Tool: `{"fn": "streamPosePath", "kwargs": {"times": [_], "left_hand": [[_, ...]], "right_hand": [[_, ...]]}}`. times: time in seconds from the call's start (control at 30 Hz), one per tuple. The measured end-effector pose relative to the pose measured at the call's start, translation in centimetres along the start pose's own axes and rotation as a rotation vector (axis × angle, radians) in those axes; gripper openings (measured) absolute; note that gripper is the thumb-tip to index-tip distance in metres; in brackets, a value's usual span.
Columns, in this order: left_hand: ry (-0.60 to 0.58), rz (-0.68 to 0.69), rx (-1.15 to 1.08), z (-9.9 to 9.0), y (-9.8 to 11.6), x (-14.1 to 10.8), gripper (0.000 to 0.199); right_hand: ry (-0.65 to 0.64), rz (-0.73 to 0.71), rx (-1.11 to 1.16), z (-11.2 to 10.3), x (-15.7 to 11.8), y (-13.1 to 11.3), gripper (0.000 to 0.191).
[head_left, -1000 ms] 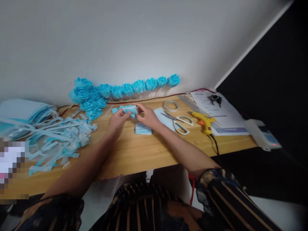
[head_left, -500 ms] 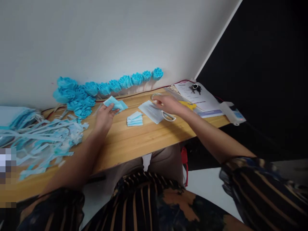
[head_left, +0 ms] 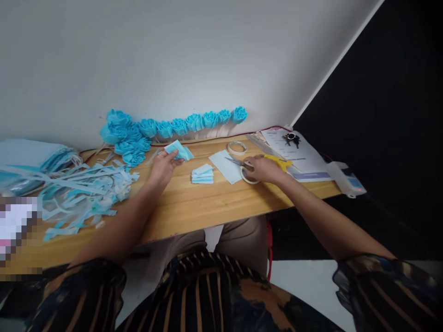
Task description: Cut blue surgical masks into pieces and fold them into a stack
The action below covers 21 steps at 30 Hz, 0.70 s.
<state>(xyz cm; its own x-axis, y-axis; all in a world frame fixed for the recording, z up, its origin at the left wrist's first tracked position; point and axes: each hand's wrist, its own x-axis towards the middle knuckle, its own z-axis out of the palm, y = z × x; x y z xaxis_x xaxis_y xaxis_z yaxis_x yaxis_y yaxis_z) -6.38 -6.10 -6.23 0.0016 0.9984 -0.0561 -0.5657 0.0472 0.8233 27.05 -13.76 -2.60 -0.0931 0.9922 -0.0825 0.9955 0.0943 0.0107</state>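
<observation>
My left hand [head_left: 164, 167] is closed on a folded piece of light-blue fabric [head_left: 180, 150], held between thumb and fingers above the table. My right hand [head_left: 261, 168] has its fingers at the white handles of a pair of scissors [head_left: 234, 160], whose blades point left over a pale-blue sheet [head_left: 226, 167]. Its fingertips are partly hidden by the handles and the hand itself. Between the two hands lies a small stack of cut blue pieces [head_left: 202, 174]. A roll of tape [head_left: 237, 147] sits just behind the sheet.
Blue fabric flowers [head_left: 180, 125] line the wall. A heap of cut strips [head_left: 86, 189] and a pile of blue masks [head_left: 31, 157] cover the left of the table. On the right are a yellow object [head_left: 282, 162], printed papers [head_left: 304, 157], keys [head_left: 291, 137] and a whitish box [head_left: 346, 177].
My right hand has moved from the tape roll toward me and right, onto the scissors' handles. My left hand still holds the folded fabric. The view has shifted slightly.
</observation>
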Motion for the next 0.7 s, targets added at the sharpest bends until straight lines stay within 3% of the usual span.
{"fn": "streamPosePath", "kwargs": {"times": [0.1, 0.2, 0.33, 0.53, 0.7], "left_hand": [[0.015, -0.025, -0.04, 0.0, 0.1, 0.0, 0.013], [0.075, -0.089, -0.096, 0.1, 0.3, 0.0, 0.015], [0.136, -0.145, -0.143, 0.2, 0.5, 0.0, 0.02], [0.149, -0.173, -0.164, 0.2, 0.7, -0.1, 0.022], [0.189, -0.189, -0.193, 0.4, 1.1, -0.1, 0.022]], "right_hand": [[0.02, 0.044, 0.263, -1.0, -0.3, 1.6, 0.053], [0.05, 0.022, 0.748, -2.4, -1.3, 2.6, 0.056], [0.052, -0.084, 1.366, -2.7, -2.7, 0.7, 0.058], [-0.429, -0.307, 1.764, 0.0, -1.5, -6.1, 0.059], [-0.598, -0.406, 1.85, 0.3, 1.1, -8.7, 0.066]]}}
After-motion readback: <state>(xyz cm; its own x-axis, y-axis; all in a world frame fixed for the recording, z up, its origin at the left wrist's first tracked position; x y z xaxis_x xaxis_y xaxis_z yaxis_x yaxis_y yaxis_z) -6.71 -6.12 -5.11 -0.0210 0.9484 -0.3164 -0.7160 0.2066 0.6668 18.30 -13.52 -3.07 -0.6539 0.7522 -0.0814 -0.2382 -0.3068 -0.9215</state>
